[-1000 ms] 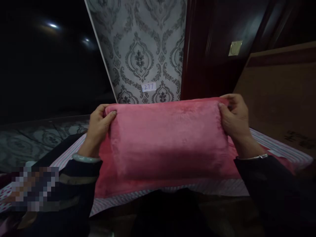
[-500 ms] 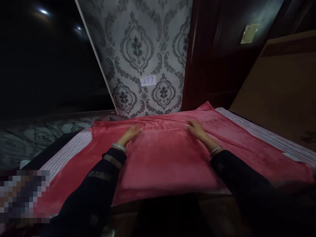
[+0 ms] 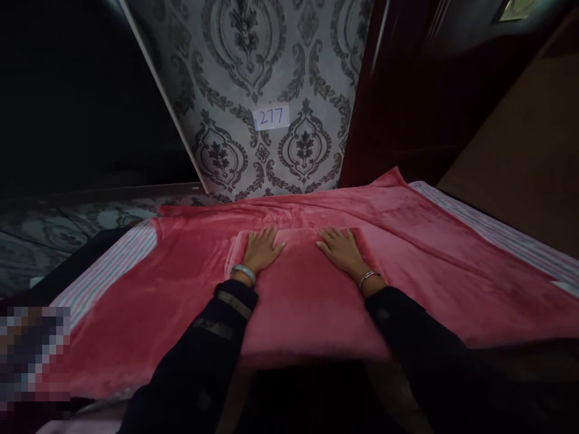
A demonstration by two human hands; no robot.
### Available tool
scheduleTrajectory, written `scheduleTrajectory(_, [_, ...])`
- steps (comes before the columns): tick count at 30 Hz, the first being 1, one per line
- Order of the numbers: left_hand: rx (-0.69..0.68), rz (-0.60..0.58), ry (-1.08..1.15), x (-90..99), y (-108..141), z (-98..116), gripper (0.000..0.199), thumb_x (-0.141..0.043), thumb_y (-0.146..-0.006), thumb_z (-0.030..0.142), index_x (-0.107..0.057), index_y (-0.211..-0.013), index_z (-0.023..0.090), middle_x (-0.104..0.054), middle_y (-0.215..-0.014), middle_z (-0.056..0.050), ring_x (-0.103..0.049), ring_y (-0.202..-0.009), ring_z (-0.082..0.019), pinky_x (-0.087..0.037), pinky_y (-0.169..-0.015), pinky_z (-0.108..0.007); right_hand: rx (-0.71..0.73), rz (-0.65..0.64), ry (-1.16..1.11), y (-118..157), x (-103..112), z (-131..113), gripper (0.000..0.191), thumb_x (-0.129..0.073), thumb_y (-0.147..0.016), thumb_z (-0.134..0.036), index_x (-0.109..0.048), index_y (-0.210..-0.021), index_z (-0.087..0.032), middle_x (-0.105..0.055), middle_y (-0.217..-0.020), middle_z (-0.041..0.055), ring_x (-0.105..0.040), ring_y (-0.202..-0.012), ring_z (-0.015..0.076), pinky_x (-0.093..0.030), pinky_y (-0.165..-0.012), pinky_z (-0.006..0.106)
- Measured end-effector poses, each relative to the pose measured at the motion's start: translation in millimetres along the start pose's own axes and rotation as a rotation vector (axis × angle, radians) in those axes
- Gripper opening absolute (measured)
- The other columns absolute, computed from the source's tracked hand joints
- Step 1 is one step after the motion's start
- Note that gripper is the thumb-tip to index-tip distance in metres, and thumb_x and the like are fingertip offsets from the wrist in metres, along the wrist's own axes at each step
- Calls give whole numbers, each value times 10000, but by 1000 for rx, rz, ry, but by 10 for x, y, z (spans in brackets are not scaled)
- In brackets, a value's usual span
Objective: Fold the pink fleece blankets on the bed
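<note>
A pinkish-red plush blanket lies spread out in front of me, its middle part folded into a thick rectangular section. My left hand rests flat near the far left corner of that folded section, fingers apart. On the far right corner lies my right hand, palm down with spread fingers. Both hands touch the plush surface and hold nothing. A bracelet circles each wrist, below dark sleeves.
Striped cloth shows under the blanket on both sides. A dark screen stands at the left, and a patterned wall with a "277" label rises behind. A brown panel is at the right.
Both hands have come down from the fold's far edge and moved closer together, now flat on the folded section. The folded part looks flatter and neater; the view has tilted down.
</note>
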State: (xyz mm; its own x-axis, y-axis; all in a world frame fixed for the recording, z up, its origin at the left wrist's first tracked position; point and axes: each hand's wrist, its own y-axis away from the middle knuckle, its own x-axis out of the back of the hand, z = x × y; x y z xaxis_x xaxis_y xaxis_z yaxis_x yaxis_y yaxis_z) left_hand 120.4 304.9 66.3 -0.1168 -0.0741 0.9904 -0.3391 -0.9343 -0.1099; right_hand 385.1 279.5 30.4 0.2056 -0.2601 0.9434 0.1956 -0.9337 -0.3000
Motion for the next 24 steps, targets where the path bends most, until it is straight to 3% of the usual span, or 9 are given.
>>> scheduleTrajectory(9, [293, 63, -38, 51, 7, -103, 693, -296, -1019, 551, -435, -1535, 109, -403, -1609, -226, -311, -1526, -365, -165, -1216, -692, -77, 56, 23, 14, 69, 12, 513, -294, -1078, -400, -545, -1475, -194, -554, -1490, 127, -442, -1391, 320, -276, -1164, 598])
scheduleTrajectory(12, [413, 28, -6, 102, 32, -141, 692, -293, -1014, 545, -410, -1553, 127, -377, -1631, -204, -311, -1520, -378, -255, -1203, -649, -211, 55, 89, 49, 100, 54, 515, -289, -1076, -416, -558, -1453, -192, -536, -1498, 146, -425, -1389, 329, -289, -1143, 621])
scheduleTrajectory(14, [462, 11, 21, 142, 50, -174, 675, -299, -1011, 529, -425, -1544, 134, -413, -1608, -206, -408, -1458, -398, -337, -1170, -599, -303, 23, 90, 67, 100, 105, 531, -271, -1075, -444, -544, -1463, -205, -497, -1534, 143, -404, -1405, 328, -345, -1112, 614])
scheduleTrajectory(17, [497, -7, 44, 175, 80, -236, 651, -299, -1010, 514, -470, -1512, 136, -495, -1546, -206, -513, -1372, -401, -400, -1129, -548, -371, -16, 16, 74, 53, 200, 573, -222, -1072, -486, -500, -1505, -234, -443, -1583, 115, -371, -1435, 330, -419, -1075, 591])
scheduleTrajectory(21, [507, -16, 58, 183, 122, -337, 627, -273, -1024, 470, -468, -1518, 138, -511, -1541, -189, -481, -1413, -377, -408, -1137, -524, -396, -3, -91, 65, 2, 321, 588, -214, -1063, -449, -508, -1508, -203, -450, -1580, 118, -425, -1409, 308, -420, -1116, 526])
scheduleTrajectory(24, [494, -31, 67, 257, 152, -430, 603, -281, -1030, 430, -448, -1540, 154, -513, -1544, -176, -497, -1415, -337, -432, -1130, -491, -456, -39, -151, 47, 95, 374, 604, -218, -1057, -413, -469, -1540, -150, -422, -1598, 145, -413, -1436, 307, -397, -1145, 517])
